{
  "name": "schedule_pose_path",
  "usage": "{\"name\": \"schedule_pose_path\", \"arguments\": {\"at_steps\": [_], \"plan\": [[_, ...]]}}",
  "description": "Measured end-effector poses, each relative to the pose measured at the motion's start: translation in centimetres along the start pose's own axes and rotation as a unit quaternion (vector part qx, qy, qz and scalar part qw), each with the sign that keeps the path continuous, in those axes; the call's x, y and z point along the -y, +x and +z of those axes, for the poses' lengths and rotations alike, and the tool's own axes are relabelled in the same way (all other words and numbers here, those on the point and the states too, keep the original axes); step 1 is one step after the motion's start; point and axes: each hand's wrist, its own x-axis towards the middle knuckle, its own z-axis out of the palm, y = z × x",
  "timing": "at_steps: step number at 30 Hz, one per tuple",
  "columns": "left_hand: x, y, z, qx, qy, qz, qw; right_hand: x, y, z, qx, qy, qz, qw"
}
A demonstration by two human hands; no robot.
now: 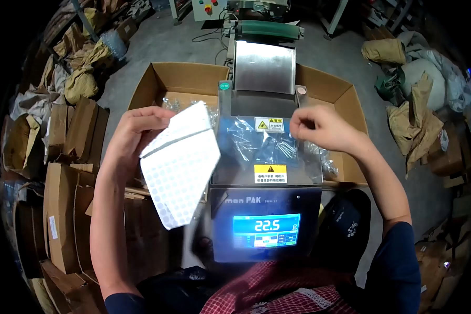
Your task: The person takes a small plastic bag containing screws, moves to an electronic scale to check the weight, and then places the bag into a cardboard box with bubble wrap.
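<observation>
— Where is the dot sheet (180, 175) kept?
— Raised at the scale's (224, 214) left edge; gripped along its upper left side by the left hand (140, 131), presumably so the dots are left uncovered.
— Right hand (322, 125)?
— Curled narrow near the bagged screws (286, 148) laid on the scale; whether anything is pinched cannot be told.
— Boxes (345, 104)?
— Placed on either side, apparently for reach; clear bags are seen in both.
</observation>
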Motion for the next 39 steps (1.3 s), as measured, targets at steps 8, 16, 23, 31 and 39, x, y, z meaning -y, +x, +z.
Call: {"name": "schedule_pose_path", "arguments": {"at_steps": [8,16,23,31,39], "plan": [[0.9,-1.0,-2.1,-0.054,-0.024,-0.011,0.998,-0.4,0.2,3.9,0.017,-0.173,-0.010,0.985],[1.1,-1.4,-2.7,-0.073,-0.038,0.008,0.997,3.7,4.7,6.0,-0.024,0.036,-0.069,0.997],[1.0,-1.4,-2.8,-0.077,-0.026,0.034,0.996,4.5,4.5,9.4,-0.051,-0.396,-0.229,0.888],[0.1,-1.1,-2.7,-0.107,-0.067,0.053,0.991,1.6,6.3,7.6,-0.027,-0.260,-0.139,0.955],[-0.3,-0.9,-4.3,-0.090,-0.124,0.072,0.986,0.3,4.0,2.0,0.100,0.223,0.021,0.969]]}}
